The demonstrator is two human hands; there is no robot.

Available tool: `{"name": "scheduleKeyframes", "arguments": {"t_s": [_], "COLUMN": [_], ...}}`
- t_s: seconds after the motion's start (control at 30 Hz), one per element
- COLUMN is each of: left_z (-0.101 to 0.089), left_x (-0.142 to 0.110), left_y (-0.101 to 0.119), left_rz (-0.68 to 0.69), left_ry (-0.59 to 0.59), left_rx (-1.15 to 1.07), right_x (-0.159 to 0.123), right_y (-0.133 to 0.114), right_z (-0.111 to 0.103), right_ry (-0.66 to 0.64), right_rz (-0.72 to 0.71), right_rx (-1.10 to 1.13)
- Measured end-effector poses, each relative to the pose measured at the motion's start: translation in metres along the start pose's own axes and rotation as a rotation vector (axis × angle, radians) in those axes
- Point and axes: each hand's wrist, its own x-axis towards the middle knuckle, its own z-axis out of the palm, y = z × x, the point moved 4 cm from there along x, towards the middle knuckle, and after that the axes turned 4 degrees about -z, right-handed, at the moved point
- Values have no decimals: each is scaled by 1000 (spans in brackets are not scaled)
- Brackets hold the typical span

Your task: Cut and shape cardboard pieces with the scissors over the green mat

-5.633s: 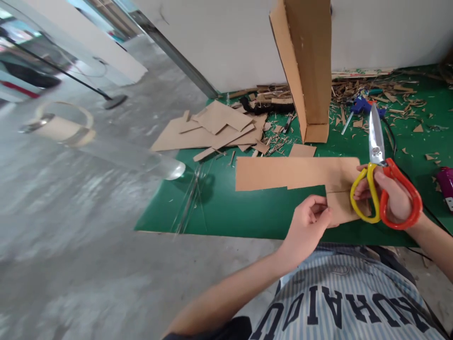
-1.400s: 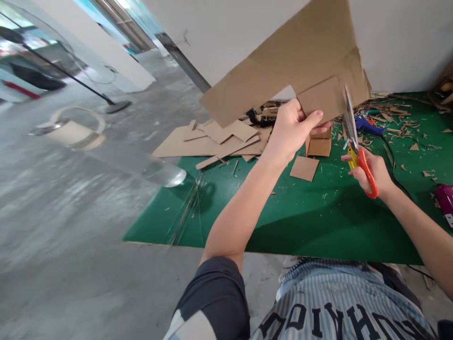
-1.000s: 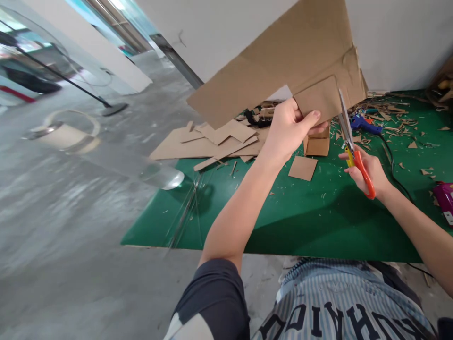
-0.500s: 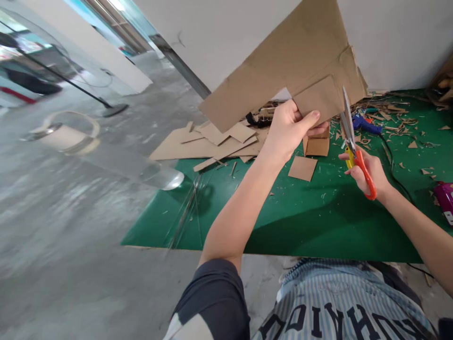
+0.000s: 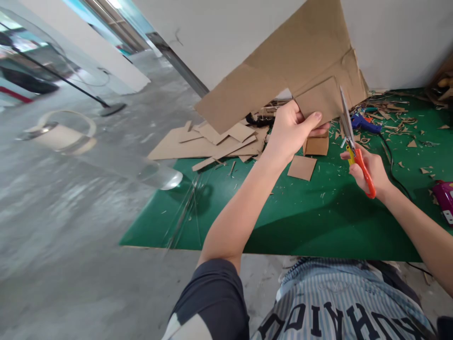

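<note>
Head view: cardboard sheet (image 5: 279, 66), apparently part-cut
Left hand (image 5: 287, 126): fingers pinching sheet
Right hand (image 5: 378, 174): fingers gripping scissors (image 5: 364, 173), blades toward eleven o'clock
Loose square (image 5: 302, 168): already separate

**Scissors and Cardboard Over a Green Table**

We see our left hand (image 5: 295, 127) pinching a large cardboard sheet (image 5: 283, 66) by a smaller rectangular section (image 5: 318, 98), tilted above the green table (image 5: 300, 229). Our right hand (image 5: 370, 167) holds scissors (image 5: 365, 175) with red and yellow handles, blades pointing up beside that section; whether they touch it, we cannot tell. Below lies a square cardboard piece (image 5: 302, 168). We have flat offcuts (image 5: 212, 141) to the left, a blue glue gun (image 5: 366, 124) among scraps (image 5: 399, 123) to the right.
</note>
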Motion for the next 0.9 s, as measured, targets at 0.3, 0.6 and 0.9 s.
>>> {"name": "scheduleKeyframes", "arguments": {"t_s": [0.3, 0.6, 0.9], "left_z": [3, 6, 8], "left_x": [-3, -3, 0], "left_y": [0, 0, -3], "left_rz": [12, 21, 24], "left_ry": [-50, -69, -85], "left_rx": [25, 7, 32], "right_x": [2, 3, -2], "right_y": [2, 5, 10], "right_z": [-1, -9, -1], "right_ry": [-13, -4, -80], "right_rz": [68, 135, 84], "right_rx": [-69, -282, -5]}}
